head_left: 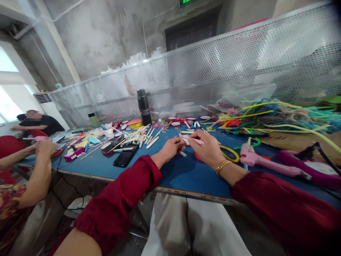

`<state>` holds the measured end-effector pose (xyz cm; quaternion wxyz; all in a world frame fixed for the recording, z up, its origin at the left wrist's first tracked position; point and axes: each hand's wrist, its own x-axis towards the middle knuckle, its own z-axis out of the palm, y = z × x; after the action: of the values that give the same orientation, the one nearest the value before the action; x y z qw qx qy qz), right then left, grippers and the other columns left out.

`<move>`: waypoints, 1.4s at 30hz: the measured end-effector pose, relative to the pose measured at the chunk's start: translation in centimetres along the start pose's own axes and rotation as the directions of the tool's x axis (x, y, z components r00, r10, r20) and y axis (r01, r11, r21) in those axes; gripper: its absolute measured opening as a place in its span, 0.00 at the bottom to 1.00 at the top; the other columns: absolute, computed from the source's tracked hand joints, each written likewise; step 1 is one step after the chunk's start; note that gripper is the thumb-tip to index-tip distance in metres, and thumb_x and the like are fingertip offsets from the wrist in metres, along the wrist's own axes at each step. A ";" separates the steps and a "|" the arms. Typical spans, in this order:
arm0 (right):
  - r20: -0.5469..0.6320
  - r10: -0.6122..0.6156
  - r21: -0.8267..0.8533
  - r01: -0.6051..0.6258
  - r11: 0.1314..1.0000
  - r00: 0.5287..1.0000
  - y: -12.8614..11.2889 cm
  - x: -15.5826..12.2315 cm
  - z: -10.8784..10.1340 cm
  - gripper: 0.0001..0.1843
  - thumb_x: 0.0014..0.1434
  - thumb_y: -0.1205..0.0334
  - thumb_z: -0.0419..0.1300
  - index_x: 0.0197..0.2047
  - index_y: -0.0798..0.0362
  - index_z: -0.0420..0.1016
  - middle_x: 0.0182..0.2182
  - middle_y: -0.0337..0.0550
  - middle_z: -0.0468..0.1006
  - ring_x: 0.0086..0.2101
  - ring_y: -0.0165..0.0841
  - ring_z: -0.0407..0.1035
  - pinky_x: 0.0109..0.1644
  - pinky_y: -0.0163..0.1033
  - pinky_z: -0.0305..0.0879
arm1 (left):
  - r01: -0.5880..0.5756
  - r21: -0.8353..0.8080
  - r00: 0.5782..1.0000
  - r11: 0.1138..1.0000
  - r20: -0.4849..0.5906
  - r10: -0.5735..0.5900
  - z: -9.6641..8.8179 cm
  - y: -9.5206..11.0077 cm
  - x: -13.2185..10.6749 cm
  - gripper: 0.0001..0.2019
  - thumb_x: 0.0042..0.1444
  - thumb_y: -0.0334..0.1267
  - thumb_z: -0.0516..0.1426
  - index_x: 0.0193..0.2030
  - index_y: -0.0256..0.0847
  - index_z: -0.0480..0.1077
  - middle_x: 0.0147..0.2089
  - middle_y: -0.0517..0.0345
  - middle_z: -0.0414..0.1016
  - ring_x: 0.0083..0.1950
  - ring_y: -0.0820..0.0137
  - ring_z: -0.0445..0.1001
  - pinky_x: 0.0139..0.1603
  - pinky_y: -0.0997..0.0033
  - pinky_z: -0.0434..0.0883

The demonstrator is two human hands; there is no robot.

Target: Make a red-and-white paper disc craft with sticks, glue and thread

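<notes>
Both my arms, in dark red sleeves, reach over the blue table [186, 174]. My left hand [172, 148] is closed in a pinch on a thin stick [180, 137] that points up and away. My right hand [209, 149], with a gold bracelet [223, 165] on the wrist, is closed on a pale pink stick [195, 140] lying across its fingers. The two hands nearly meet, fingertips close together. A small white stick piece [183, 154] lies on the table just below them. A red and yellow ring [231, 153] lies under and to the right of my right hand.
A pink glue gun [266, 163] and a purple tool [311, 170] lie at the right. Colourful pipe cleaners [277, 115] pile up behind them. A black flask [144, 106], a black phone [125, 158] and several loose sticks [138, 137] lie left of centre. Another person's arms [39, 170] rest at the left edge.
</notes>
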<state>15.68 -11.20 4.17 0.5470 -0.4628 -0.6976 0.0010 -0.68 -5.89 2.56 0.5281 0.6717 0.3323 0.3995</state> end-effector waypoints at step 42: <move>-0.010 0.014 -0.038 -0.014 0.999 1.000 -0.3 -0.1 -0.1 0.08 0.60 0.56 0.60 0.31 0.48 0.73 0.29 0.41 0.81 0.31 0.37 0.73 0.36 0.40 0.61 | 0.028 0.013 0.999 1.000 -0.029 -0.027 0.1 0.3 -0.1 0.12 0.61 0.42 0.60 0.32 0.37 0.67 0.24 0.64 0.64 0.22 0.79 0.60 0.26 0.75 0.57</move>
<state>15.56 -11.47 4.33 0.5416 -0.4779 -0.6915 -0.0106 -0.59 -6.07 2.79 0.5241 0.6649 0.3517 0.3994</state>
